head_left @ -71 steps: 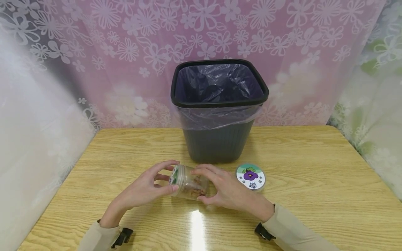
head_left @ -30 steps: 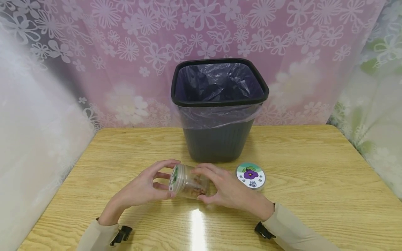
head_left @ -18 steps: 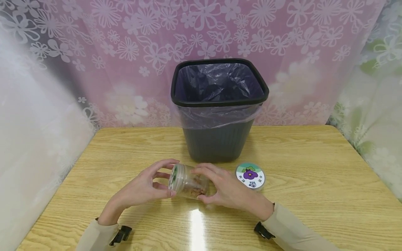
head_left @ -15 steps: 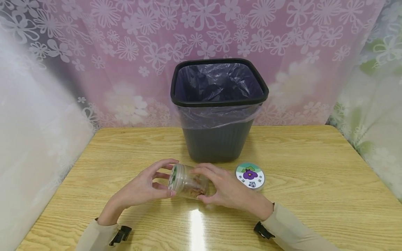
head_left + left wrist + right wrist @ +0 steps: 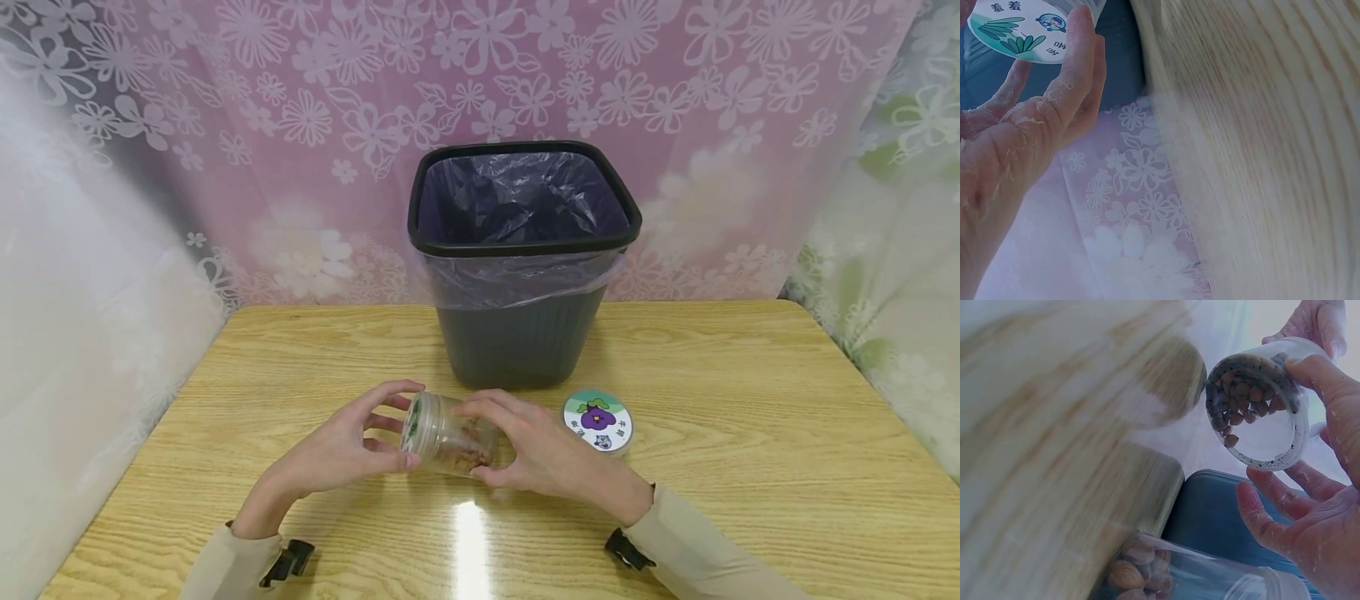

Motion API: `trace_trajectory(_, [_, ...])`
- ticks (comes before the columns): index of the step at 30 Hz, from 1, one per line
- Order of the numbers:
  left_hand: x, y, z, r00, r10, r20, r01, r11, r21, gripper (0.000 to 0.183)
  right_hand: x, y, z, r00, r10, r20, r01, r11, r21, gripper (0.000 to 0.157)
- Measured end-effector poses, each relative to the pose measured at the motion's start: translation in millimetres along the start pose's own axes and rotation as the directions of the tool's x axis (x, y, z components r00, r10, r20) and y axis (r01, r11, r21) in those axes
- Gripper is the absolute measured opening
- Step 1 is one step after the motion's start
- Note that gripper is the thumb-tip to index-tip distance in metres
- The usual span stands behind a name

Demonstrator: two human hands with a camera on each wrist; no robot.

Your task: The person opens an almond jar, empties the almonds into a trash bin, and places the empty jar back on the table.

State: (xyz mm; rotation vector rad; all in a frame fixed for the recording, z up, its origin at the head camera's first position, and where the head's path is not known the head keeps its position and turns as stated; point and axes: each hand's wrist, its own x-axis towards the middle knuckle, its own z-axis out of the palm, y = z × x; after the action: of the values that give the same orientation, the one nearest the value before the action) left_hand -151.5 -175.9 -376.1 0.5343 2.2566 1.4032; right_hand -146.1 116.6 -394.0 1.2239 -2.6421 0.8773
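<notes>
A clear plastic jar [image 5: 454, 450] lies tilted on its side between my two hands, its lid [image 5: 412, 425] facing left. Small brown nuts [image 5: 1250, 394] gather in its base end, seen from below in the right wrist view. My left hand [image 5: 337, 442] grips the lid's edge with thumb and fingertips; part of the green-and-white label [image 5: 1025, 28] shows in the left wrist view. The right hand [image 5: 551, 454] holds the jar body around its base end. To the right of that hand stands a second jar [image 5: 597, 422], whose lid has a purple picture.
A dark trash bin [image 5: 517, 333] with a clear liner stands behind the hands on the wooden table [image 5: 300, 350]. Larger brown nuts [image 5: 1138, 572] fill part of the second jar. A pink floral curtain [image 5: 337, 208] hangs behind the table.
My left thumb and fingers have shifted slightly on the lid, moving a little left, and the lid's label appears slightly turned. The right hand and second jar stay in place.
</notes>
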Motion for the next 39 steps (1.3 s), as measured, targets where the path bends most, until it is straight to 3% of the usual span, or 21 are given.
trace_trajectory(14, [-0.9, 1.0, -3.4, 0.999, -0.043, 0.008, 0.043, 0.999, 0.016, 0.07, 1, -2, -0.2, 1.0, -0.011, -0.004, 0.011, 0.999, -0.052, 0.072])
trace_trajectory(22, [-5.3, -1.3, -6.1, 1.0, -0.026, 0.004, 0.026, 0.999, -0.026, 0.072, 2, -2, -1.3, 1.0, 0.0, 0.015, 0.001, 0.999, -0.048, 0.072])
trace_trajectory(33, [-12.0, -7.0, -12.5, 0.996, -0.031, -0.079, 0.028, 0.999, -0.047, 0.079, 1, -3, -5.2, 0.996, 0.068, 0.059, -0.067, 0.997, -0.025, 0.073])
trace_trajectory(39, [-12.4, -15.0, -15.4, 0.988, -0.001, -0.153, 0.011, 0.998, 0.066, 0.086, 3, -4, -4.9, 0.998, 0.051, 0.036, -0.05, 0.998, -0.043, 0.075])
